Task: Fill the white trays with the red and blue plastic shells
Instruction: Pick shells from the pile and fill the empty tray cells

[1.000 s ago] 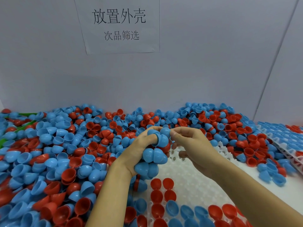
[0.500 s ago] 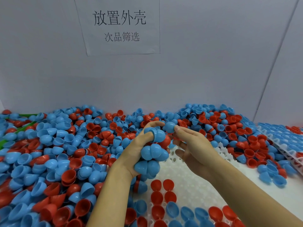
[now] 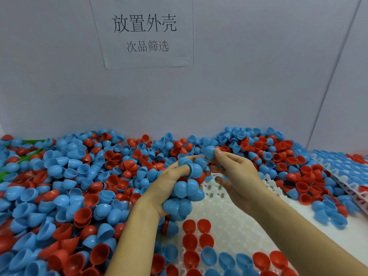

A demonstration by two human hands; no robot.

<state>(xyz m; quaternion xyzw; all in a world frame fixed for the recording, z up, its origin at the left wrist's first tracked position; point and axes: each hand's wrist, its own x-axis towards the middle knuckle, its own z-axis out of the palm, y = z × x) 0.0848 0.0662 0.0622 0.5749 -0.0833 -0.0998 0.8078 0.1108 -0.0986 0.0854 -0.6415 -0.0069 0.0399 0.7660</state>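
Head view: grey wall behind with a taped paper sign (image 3: pixel 145 32), counter (image 3: pixel 310 218) below buried in loose red and blue shells (image 3: pixel 65 188). Left hand (image 3: pixel 165 188) curled round a clutch of blue shells (image 3: pixel 186 191), fingers wrapped tight, cluster bulging out toward the right hand. Right hand (image 3: pixel 237 174) just beside it, thumb and forefinger pinching a single blue shell (image 3: pixel 208 152) lifted clear above the cluster, remaining fingers (image 3: pixel 223 181) loosely spread beneath. White tray (image 3: pixel 229 222) directly under both hands, mostly bare sockets below the fingers, a few red and blue shells seated in rows nearer the wearer. Second tray (image 3: pixel 346 172) well off to the right of the right hand, seemingly full. Step in hand, by the look of it: peeling one shell off the held stock for seating. Next move likely calls for lowering that shell onto a free socket below the right fingers, open side up like its seated neighbours, while keeping the left grip firm enough not to spill the rest.
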